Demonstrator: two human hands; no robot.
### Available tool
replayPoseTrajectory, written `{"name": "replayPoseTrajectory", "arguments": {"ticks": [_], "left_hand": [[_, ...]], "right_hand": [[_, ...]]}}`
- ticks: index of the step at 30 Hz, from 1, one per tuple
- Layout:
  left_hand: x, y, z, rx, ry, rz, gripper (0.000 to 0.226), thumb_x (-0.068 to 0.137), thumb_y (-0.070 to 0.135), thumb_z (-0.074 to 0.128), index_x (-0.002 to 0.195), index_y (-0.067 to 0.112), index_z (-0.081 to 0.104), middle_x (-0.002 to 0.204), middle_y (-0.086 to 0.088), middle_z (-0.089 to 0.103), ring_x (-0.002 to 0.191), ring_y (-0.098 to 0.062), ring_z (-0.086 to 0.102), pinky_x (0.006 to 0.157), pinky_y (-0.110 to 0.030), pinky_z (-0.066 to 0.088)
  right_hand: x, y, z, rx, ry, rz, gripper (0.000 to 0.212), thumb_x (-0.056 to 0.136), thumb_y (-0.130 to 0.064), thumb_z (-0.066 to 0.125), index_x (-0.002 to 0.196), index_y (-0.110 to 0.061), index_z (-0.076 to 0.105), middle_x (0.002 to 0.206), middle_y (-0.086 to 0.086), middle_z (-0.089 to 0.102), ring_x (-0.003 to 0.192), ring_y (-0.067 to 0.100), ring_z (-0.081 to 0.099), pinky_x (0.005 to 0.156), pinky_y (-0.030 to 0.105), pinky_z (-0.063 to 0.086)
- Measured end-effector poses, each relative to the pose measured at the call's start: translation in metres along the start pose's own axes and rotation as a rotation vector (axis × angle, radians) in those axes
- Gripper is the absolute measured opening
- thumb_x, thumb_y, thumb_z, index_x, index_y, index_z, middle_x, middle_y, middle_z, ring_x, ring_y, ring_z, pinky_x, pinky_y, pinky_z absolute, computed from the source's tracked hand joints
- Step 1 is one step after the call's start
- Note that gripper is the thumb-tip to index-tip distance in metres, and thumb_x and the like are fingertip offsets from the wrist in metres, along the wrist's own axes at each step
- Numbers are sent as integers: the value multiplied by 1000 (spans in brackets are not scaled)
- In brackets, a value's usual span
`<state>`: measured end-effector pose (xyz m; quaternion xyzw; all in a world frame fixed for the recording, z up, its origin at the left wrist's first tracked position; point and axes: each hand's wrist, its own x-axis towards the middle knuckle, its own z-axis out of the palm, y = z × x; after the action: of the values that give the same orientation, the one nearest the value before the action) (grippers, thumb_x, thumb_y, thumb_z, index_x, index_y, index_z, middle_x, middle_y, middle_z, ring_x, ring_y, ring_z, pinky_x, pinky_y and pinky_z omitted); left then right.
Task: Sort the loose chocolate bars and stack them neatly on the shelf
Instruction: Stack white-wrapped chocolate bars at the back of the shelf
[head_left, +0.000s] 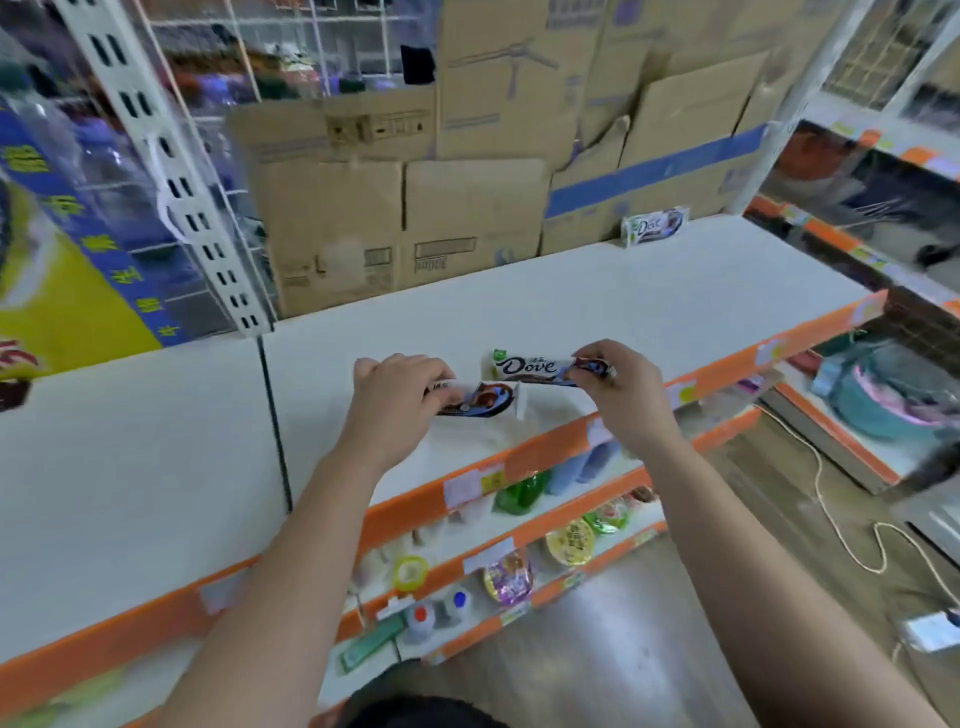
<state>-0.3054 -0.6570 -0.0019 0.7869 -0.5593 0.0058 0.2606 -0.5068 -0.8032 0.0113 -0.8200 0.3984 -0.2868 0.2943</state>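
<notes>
Frame centre, above white shelf (623, 291): left hand (400, 387) curls round one chocolate bar (480, 399); right hand (623, 387) pinches second bar (530, 368) by end. Bars likely light, stiff, slick; mid-length grip steadier.

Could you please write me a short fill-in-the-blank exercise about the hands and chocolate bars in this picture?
1. The right hand pinches the first bar, whose wrapper reads ____.
2. The left hand grips the second bar above the shelf, whose front strip is coloured ____.
3. Counting the third bar by the cardboard boxes, the scene shows ____ bars in all.

Missing words: Dove; orange; three.
</notes>
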Motion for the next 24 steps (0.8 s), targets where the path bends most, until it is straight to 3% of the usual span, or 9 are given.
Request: {"name": "replayPoseTrajectory", "arguments": {"ticks": [3, 7, 10, 13, 16, 20, 24], "left_hand": [[29, 31, 23, 9, -15, 26, 15, 92, 41, 49, 86, 32, 59, 89, 11, 64, 91, -15, 50, 74, -34, 19], [73, 65, 56, 17, -29, 45, 16, 94, 40, 46, 86, 33, 58, 90, 12, 63, 94, -14, 47, 75, -35, 18], [111, 84, 79, -14, -32, 64, 15, 93, 39, 48, 88, 31, 60, 90, 11, 63, 93, -15, 48, 75, -35, 19], [151, 99, 98, -72, -68, 70, 14, 92, 34, 51, 90, 25, 62, 93, 8, 64, 93, -19, 50, 78, -36, 26], [187, 112, 114, -127, -69, 74, 13, 91, 33, 55, 90, 23, 63, 91, 6, 64, 93, -21, 51, 79, -38, 33], [222, 125, 134, -122, -81, 84, 12, 88, 33, 58, 90, 23, 64, 92, 6, 65, 92, -21, 52, 74, -35, 32], [245, 137, 152, -143, -80, 31, 8, 87, 33, 60, 88, 25, 63, 88, 7, 65, 89, -20, 53, 74, -37, 38]], "right_hand": [[21, 34, -26, -19, 38, 30, 12, 85, -10, 65, 96, -5, 67, 86, 1, 62, 80, 15, 52, 57, 16, 30], [55, 76, -53, -40, 62, 68, 13, 83, -9, 66, 95, -6, 67, 84, -1, 59, 81, 14, 51, 59, 3, 33], [85, 106, -71, -52, 57, 73, 13, 82, -8, 66, 95, -6, 67, 86, 1, 62, 82, 14, 52, 59, 12, 31], [119, 127, -90, -84, 62, 67, 15, 82, -8, 67, 97, -5, 68, 85, -1, 59, 81, 14, 51, 60, 7, 32], [151, 149, -105, -85, 52, 74, 14, 81, -8, 68, 95, -7, 69, 83, -2, 61, 79, 14, 53, 60, 13, 31], [187, 178, -118, -74, 55, 65, 11, 80, -9, 69, 90, -12, 70, 82, -5, 63, 77, 13, 55, 59, 3, 34], [219, 202, -124, 0, 53, 73, 11, 78, -8, 70, 87, -13, 71, 83, -4, 67, 78, 11, 57, 63, 3, 35]]}}
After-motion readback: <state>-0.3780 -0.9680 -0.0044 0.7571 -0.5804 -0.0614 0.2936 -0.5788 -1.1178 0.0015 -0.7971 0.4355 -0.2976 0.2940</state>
